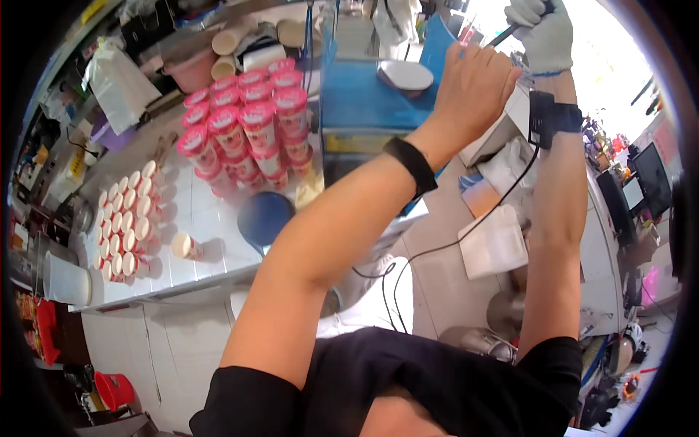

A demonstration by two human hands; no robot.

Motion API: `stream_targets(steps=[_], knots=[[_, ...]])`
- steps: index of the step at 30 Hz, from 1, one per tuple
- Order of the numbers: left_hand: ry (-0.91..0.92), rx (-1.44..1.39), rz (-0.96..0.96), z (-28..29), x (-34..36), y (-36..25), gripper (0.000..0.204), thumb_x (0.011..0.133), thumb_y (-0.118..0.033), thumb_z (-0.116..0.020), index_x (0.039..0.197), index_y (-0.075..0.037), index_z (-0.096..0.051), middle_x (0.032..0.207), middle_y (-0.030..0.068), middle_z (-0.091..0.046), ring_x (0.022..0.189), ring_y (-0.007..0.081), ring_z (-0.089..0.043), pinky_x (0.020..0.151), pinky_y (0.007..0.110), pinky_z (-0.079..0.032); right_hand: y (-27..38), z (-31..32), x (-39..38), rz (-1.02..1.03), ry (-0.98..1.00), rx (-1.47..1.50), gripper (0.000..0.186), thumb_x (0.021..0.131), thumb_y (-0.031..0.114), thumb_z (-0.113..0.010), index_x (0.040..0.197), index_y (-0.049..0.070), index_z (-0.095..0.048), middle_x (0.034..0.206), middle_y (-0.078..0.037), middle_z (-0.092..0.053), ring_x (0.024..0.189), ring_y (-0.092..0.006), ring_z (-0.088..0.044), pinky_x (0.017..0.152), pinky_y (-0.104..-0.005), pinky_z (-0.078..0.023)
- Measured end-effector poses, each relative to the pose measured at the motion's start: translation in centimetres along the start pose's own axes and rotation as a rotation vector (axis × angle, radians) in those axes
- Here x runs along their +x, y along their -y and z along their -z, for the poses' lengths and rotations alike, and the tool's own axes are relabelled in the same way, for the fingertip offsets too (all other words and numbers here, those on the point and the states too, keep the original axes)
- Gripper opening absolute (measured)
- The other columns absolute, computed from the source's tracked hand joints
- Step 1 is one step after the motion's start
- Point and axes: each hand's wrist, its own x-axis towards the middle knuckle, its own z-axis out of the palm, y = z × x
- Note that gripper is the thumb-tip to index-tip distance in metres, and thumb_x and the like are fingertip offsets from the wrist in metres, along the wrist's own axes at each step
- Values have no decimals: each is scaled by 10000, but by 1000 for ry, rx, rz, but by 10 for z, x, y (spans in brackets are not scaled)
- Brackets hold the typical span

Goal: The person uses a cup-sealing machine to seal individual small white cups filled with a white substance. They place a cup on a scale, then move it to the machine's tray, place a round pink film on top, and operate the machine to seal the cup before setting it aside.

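At the upper right, my bare left hand (pixel 473 91) is closed, with its fingers curled in; what lies inside them is hidden. A dark thin rod (pixel 506 34) slants from beside its knuckles up to my right hand (pixel 547 40). That hand wears a white knit glove with a blue hem, and its fingers wrap round the rod near the top edge of the head view. Left of my left hand stands a blue box-shaped machine (pixel 364 105) with a round white-topped disc (pixel 405 76) on it.
Pink-lidded cups (pixel 247 120) stand stacked on the white tiled counter (pixel 178 280). Rows of small paper cups (pixel 127 218) and a lone paper cup (pixel 186 246) are farther left. A dark blue round seat (pixel 266 218) stands by the counter edge. A black cable (pixel 473 233) hangs from my right wrist.
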Motion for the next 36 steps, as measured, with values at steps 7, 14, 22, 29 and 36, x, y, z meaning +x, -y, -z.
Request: stream_targets(steps=[7, 14, 22, 29, 36], knots=[[-93, 21, 36, -13, -1, -10, 180, 997, -246, -656, 881, -111, -634, 865, 64, -645, 931, 276, -596, 928, 521, -340, 5, 10, -6, 48, 6, -105, 385, 1132, 271, -390, 756, 200, -423, 612, 82, -326, 506, -88, -327, 473, -262, -306], [-64, 15, 46, -14, -6, -2, 172, 995, -249, -658, 893, -110, -650, 865, 62, -649, 942, 280, -603, 935, 529, -327, -7, 12, -6, 62, 38, -107, 398, 1135, 274, -385, 745, 200, -414, 610, 77, -323, 505, -93, -327, 473, -265, -298], [-30, 27, 58, -8, -4, 0, 172, 1016, -260, -640, 940, -106, -647, 886, 69, -642, 962, 285, -603, 950, 536, -322, -10, 22, -2, 111, 64, -134, 413, 1137, 276, -380, 732, 200, -404, 608, 71, -319, 504, -97, -326, 473, -269, -290], [17, -4, 81, -11, -1, -9, 198, 1036, -257, -615, 905, -109, -604, 858, 83, -621, 919, 294, -595, 948, 543, -320, -6, 75, 20, -46, 250, 303, 384, 1139, 259, -368, 765, 189, -425, 637, 60, -337, 526, -105, -328, 479, -268, -291], [-29, 29, 52, -8, -2, -6, 194, 1032, -247, -615, 896, -111, -591, 838, 80, -599, 879, 293, -583, 924, 530, -324, 0, -2, -25, 52, 70, -37, 379, 1131, 259, -377, 765, 178, -431, 632, 50, -339, 527, -115, -329, 479, -280, -285]])
